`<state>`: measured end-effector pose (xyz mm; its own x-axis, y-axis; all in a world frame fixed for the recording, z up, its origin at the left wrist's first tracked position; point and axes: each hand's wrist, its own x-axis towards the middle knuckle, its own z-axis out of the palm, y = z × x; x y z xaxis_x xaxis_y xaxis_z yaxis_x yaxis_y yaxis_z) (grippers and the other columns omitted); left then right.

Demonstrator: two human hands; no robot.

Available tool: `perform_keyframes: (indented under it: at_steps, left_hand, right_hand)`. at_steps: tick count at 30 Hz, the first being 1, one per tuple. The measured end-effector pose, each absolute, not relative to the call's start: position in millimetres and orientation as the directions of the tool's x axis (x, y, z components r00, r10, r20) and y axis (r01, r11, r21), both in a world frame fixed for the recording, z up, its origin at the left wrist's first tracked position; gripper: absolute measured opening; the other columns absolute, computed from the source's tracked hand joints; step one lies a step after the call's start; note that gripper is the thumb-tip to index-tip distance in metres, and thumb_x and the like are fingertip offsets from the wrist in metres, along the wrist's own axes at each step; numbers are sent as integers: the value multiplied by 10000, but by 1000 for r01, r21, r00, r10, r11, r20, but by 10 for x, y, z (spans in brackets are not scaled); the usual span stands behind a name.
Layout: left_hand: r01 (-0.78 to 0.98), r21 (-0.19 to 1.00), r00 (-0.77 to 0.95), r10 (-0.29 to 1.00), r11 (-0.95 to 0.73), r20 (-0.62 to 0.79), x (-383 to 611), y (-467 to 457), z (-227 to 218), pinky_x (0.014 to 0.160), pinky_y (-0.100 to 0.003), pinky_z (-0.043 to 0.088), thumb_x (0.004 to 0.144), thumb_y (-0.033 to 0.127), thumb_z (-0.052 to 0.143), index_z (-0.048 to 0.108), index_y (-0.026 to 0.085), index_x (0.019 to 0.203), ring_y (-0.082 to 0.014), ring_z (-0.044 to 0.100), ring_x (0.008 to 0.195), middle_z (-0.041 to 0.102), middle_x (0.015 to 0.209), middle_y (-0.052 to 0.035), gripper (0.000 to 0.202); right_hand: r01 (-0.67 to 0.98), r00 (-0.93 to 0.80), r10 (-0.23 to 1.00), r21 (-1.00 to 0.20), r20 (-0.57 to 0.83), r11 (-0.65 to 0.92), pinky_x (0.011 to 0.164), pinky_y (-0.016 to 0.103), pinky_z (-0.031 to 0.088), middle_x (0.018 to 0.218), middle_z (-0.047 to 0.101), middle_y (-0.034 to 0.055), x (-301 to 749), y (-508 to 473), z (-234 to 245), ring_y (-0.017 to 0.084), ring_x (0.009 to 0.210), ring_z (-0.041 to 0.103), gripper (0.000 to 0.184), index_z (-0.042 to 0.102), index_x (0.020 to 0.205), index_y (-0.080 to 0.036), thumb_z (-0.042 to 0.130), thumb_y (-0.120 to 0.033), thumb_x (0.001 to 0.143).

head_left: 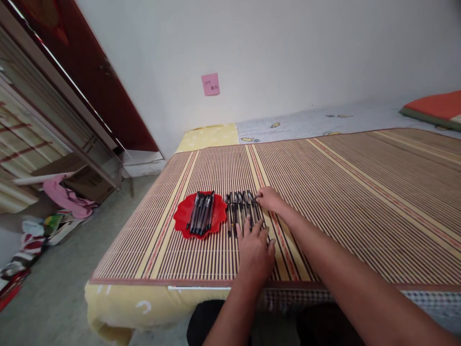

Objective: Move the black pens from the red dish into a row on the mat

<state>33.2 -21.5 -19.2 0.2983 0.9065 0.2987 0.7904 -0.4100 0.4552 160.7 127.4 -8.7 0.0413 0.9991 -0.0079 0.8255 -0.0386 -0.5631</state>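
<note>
A row of several black pens (236, 211) lies side by side on the striped bamboo mat (216, 262), caps toward the wall. My left hand (254, 247) rests over the lower ends of the row, fingers spread and pointing away from me, hiding some pen tips. At the row's right end, my right hand (269, 198) has its fingers closed at the cap end of the last pen (255, 204). Left of the row sits a red scalloped plate (180, 218), with several more black pens (200, 214) bunched together in it.
The mat covers a bed with a yellow patterned sheet (144, 305) along its front edge. A pink note (210, 84) is stuck to the white wall behind. Folded orange bedding (435, 105) lies at the far right. Clothes and a cardboard box (88, 185) are by the left wall.
</note>
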Motion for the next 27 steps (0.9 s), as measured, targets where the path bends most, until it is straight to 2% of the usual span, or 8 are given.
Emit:
perform_keyframes:
  at_steps: [4,11,17,27]
  left_hand:
    - [817,439,269,920,-374,284,326,-223,-175,1122,-755,240,879,224,605,679,219,1142,-404,374,1416,643,1352,-78,274]
    - [819,477,223,942,-320,249,312,-227,-142,1196,-643,207,902,250,567,706,189,1122,-370,356,1432,646,1343,-77,267]
    - [814,487,236,947,-315,218,312,-223,-124,1196,-646,197,910,256,541,707,152,1148,-393,339,1436,625,1370,-114,308]
    - [801,514,226,950,-308,217,302,-202,-134,1205,-624,204,912,250,535,703,124,1162,-390,334,1439,617,1377,-128,326]
  right_hand:
    - [804,33,999,-594,-16,-36,567,259,351,695,699,58,1576,1225,-82,175,665,623,107,719,669,-159,658,-100,734]
    - [676,44,997,-733,-65,-77,525,211,405,546,630,5,1567,1211,-186,142,560,639,178,648,643,-159,595,-48,771]
    - [549,41,996,-831,-73,-84,501,182,454,523,602,-23,1554,1183,-250,115,509,635,223,617,630,-162,543,-20,785]
    - [591,50,997,-806,56,16,595,228,443,679,711,19,1572,1168,-321,132,591,624,168,718,711,-171,609,-48,745]
